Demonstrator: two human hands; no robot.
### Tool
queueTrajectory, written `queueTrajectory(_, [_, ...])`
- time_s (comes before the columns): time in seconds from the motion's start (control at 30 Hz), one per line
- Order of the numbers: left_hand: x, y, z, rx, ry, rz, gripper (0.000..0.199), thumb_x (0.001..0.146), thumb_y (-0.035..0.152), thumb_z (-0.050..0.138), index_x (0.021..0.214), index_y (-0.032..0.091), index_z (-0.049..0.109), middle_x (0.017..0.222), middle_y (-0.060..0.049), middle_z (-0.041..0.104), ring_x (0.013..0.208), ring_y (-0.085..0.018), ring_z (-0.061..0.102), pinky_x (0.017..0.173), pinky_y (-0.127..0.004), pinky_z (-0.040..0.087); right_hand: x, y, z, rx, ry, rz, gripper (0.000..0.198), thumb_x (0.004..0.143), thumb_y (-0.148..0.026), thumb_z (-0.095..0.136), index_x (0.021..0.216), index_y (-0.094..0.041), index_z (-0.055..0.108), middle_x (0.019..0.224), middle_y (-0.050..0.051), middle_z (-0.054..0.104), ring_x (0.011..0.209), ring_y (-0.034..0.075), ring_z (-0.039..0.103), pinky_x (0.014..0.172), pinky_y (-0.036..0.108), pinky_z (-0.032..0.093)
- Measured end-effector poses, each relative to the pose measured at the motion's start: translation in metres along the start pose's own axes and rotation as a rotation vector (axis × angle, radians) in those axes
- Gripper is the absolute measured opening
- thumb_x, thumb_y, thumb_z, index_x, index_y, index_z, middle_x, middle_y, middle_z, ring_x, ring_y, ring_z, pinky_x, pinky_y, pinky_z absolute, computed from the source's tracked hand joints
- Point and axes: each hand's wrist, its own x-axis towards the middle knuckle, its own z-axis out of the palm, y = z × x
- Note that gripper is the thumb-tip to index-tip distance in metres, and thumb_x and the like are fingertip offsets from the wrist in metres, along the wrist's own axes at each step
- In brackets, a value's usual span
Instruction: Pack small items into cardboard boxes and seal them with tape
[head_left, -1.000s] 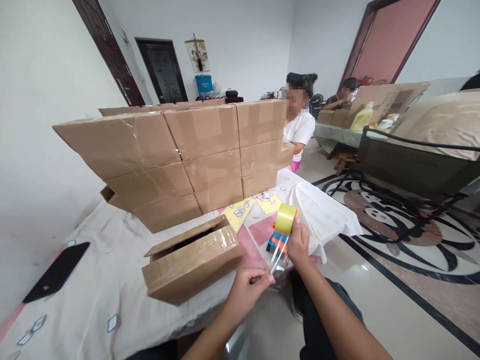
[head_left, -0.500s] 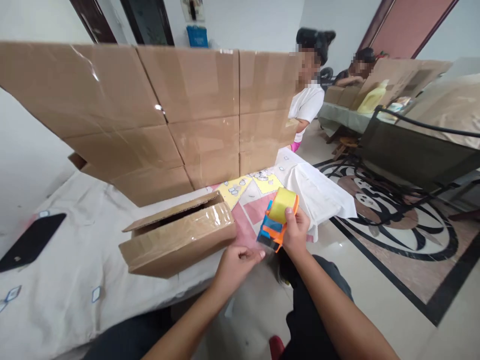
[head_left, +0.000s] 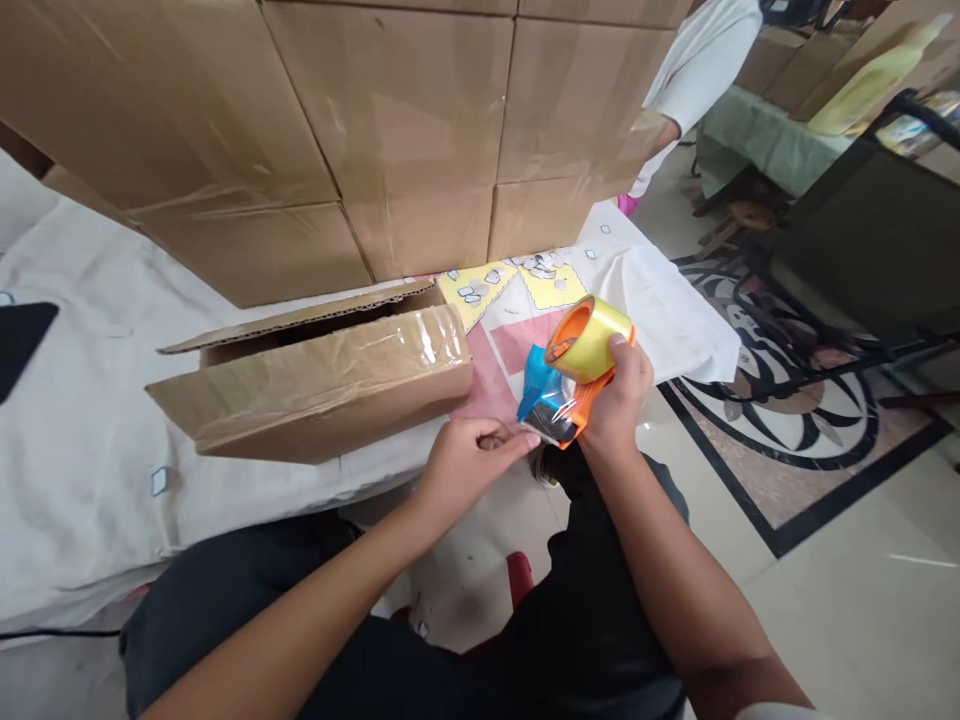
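An orange and blue tape dispenser [head_left: 566, 405] with a wide roll of yellowish packing tape [head_left: 606, 340] is in my right hand [head_left: 621, 395], its thumb resting against the roll. The dispenser is tilted, its black front edge low and to the left. My left hand [head_left: 480, 450] is closed in a pinch at that front edge, on the end of the clear tape; the fingers partly hide it. Left of both hands, a small cardboard box [head_left: 322, 375] lies on the table, its top flaps standing partly apart with a dark gap between them. Shiny tape covers its right end.
A wall of stacked, taped cardboard boxes [head_left: 420, 130] stands behind the small box. A white cloth [head_left: 82, 480] covers the table, with a dark flat object [head_left: 22, 340] at left. Beyond the stack is a person's white sleeve [head_left: 712, 70]. A dark chair [head_left: 855, 220] stands at right.
My view has tipped downward. My right hand has turned the dispenser so the roll's open side shows. My left thumb now sits right at the dispenser's front edge.
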Motion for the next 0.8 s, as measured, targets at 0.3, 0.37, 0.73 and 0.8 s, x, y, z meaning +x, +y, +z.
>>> queueTrajectory(0.3, [0.001, 0.005, -0.007, -0.026, 0.004, 0.047, 0.047, 0.079, 0.051, 0.074, 0.056, 0.016, 0.052, 0.056, 0.006, 0.035, 0.058, -0.009, 0.031, 0.052, -0.024, 0.023, 0.002, 0.008, 0.008, 0.058, -0.041, 0.208, 0.021, 0.085, -0.042, 0.054, 0.083, -0.021, 0.049, 0.074, -0.001, 0.051, 0.069, 0.014, 0.06, 0.063, 0.026, 0.054])
queueTrajectory(0.37, [0.002, 0.004, -0.008, -0.024, 0.003, 0.077, 0.045, 0.08, 0.05, 0.074, 0.056, 0.016, 0.054, 0.056, 0.006, 0.035, 0.058, -0.009, 0.031, 0.053, -0.024, 0.023, 0.001, 0.009, 0.008, 0.054, -0.091, 0.265, 0.022, 0.086, -0.043, 0.05, 0.087, -0.021, 0.052, 0.076, 0.001, 0.055, 0.069, 0.015, 0.063, 0.064, 0.029, 0.056])
queueTrajectory(0.73, [-0.002, 0.011, -0.012, 0.151, 0.02, 0.18, 0.045, 0.079, 0.049, 0.074, 0.056, 0.017, 0.054, 0.053, 0.008, 0.029, 0.053, -0.008, 0.028, 0.052, -0.024, 0.02, -0.005, 0.016, 0.011, 0.125, -0.177, 0.679, 0.024, 0.086, -0.043, 0.049, 0.084, -0.02, 0.053, 0.068, 0.002, 0.061, 0.058, 0.017, 0.061, 0.061, 0.032, 0.057])
queueTrajectory(0.8, [-0.003, 0.012, -0.011, 0.164, 0.028, 0.175, 0.045, 0.075, 0.05, 0.077, 0.057, 0.017, 0.054, 0.053, 0.008, 0.027, 0.051, -0.007, 0.026, 0.051, -0.024, 0.019, -0.006, 0.013, 0.015, 0.163, -0.117, 0.715, 0.02, 0.087, -0.04, 0.05, 0.083, -0.02, 0.053, 0.068, 0.001, 0.061, 0.057, 0.015, 0.059, 0.06, 0.03, 0.056])
